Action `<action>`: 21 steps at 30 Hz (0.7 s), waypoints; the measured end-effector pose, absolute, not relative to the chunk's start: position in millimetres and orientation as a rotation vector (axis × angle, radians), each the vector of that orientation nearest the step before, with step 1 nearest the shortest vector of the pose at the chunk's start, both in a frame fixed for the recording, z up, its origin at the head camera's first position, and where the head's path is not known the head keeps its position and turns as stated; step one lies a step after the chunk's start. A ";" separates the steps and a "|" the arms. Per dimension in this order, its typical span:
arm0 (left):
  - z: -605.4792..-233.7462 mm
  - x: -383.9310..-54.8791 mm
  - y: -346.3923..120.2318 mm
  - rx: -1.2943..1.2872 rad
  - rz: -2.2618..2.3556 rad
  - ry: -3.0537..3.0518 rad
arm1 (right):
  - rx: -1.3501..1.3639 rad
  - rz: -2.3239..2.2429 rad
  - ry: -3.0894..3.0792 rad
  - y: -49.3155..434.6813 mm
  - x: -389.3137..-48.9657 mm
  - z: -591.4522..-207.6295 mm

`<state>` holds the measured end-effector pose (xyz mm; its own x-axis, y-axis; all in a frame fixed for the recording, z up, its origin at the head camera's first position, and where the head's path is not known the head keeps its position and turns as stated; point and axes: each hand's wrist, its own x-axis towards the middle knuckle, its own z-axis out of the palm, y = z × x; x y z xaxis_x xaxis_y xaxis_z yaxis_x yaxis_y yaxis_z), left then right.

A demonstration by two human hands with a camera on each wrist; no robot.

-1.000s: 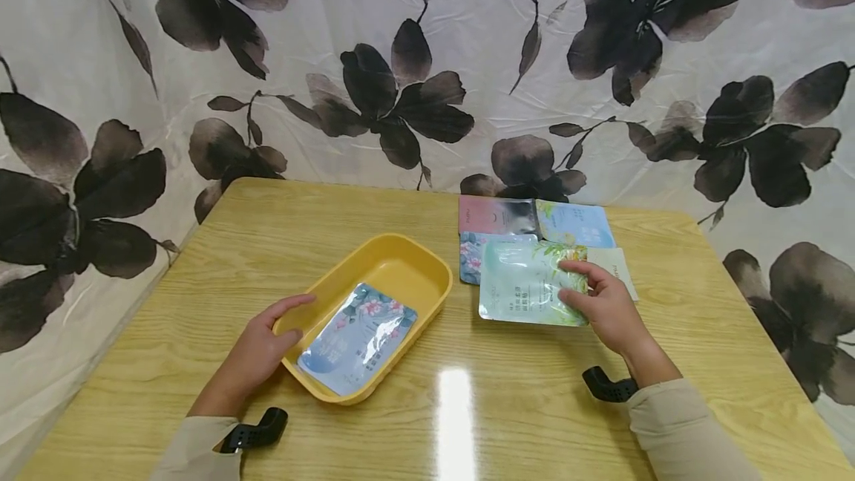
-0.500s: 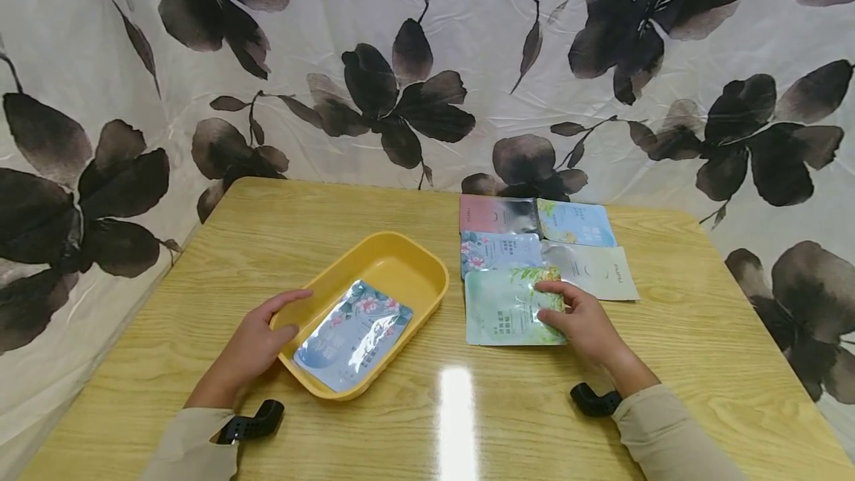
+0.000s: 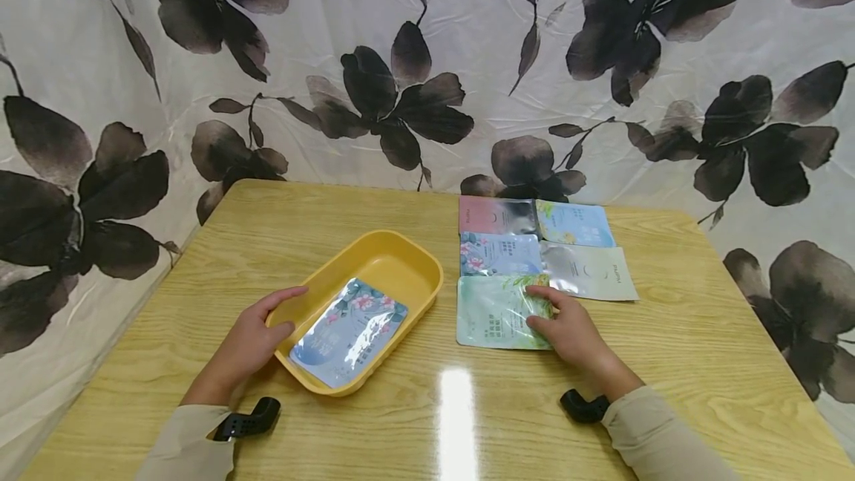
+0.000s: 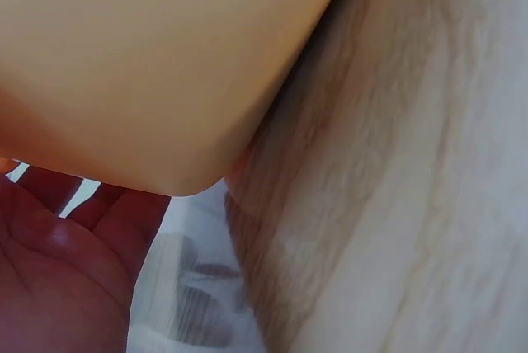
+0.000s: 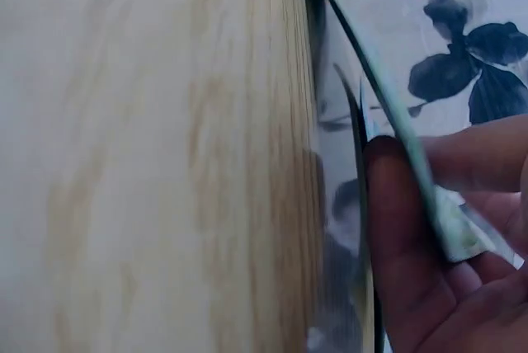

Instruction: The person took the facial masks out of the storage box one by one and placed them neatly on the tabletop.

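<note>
My left hand (image 3: 242,344) grips the left rim of a yellow plastic tub (image 3: 407,258), thumb over the edge. Inside the tub lies a blue floral face mask packet (image 3: 347,332). With my right hand (image 3: 580,334) I pinch the right edge of a green face mask packet (image 3: 490,314), just in front of the other packets. In the right wrist view, the green packet (image 5: 396,114) is seen edge-on and tilted between thumb and fingers. The left wrist view shows the tub wall (image 4: 165,64) close up, with my palm (image 4: 66,270) beside it.
Behind the green packet, a pink-and-black packet (image 3: 497,215), a light blue one (image 3: 576,224), a blue floral one (image 3: 501,254) and a pale silver one (image 3: 591,272) lie on the wooden table (image 3: 320,436). A floral curtain (image 3: 508,36) hangs behind the table.
My right hand has brought the green packet left and toward me, off the other packets, uncovering the blue floral and silver ones. The tub has shifted slightly left with my left hand.
</note>
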<state>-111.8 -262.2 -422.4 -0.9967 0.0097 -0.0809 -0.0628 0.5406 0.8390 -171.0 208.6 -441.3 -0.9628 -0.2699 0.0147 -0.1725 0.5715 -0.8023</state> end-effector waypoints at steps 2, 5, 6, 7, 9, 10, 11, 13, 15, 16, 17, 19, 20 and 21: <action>-422.2 -111.7 -262.5 -0.055 1.469 2.689 | -0.360 -1.311 2.707 206.9 -170.6 -440.8; -422.4 -111.9 -262.7 -0.058 1.481 2.682 | -0.344 -1.266 2.732 205.7 -170.2 -439.7; -422.6 -111.9 -262.6 -0.060 1.486 2.678 | -0.340 -1.255 2.739 205.3 -170.1 -439.4; -422.9 -112.0 -262.6 -0.062 1.490 2.674 | -0.340 -1.243 2.745 205.3 -170.3 -439.4; -423.7 -112.0 -262.3 -0.064 1.492 2.672 | -0.336 -1.230 2.751 205.4 -170.8 -439.7; -424.0 -112.0 -262.2 -0.063 1.494 2.671 | -0.333 -1.225 2.751 205.4 -171.1 -439.8; -424.2 -112.1 -262.2 -0.060 1.495 2.670 | -0.329 -1.220 2.751 205.6 -171.5 -440.1; -424.6 -112.1 -262.5 -0.052 1.500 2.672 | -0.322 -1.211 2.748 205.7 -172.2 -440.1; -424.7 -112.3 -262.9 -0.046 1.500 2.676 | -0.312 -1.203 2.744 205.6 -172.4 -439.2; -424.6 -112.3 -263.0 -0.045 1.500 2.677 | -0.305 -1.199 2.743 205.4 -172.3 -438.4; -424.6 -112.4 -263.2 -0.047 1.499 2.677 | -0.301 -1.190 2.745 205.4 -172.3 -437.7; -424.7 -112.4 -263.4 -0.054 1.500 2.673 | -0.290 -1.177 2.748 204.9 -171.9 -435.7; -424.6 -112.4 -263.5 -0.057 1.503 2.668 | -0.284 -1.171 2.751 204.6 -171.7 -434.7; -424.5 -112.4 -263.4 -0.058 1.501 2.666 | -0.280 -1.163 2.753 204.6 -171.8 -434.2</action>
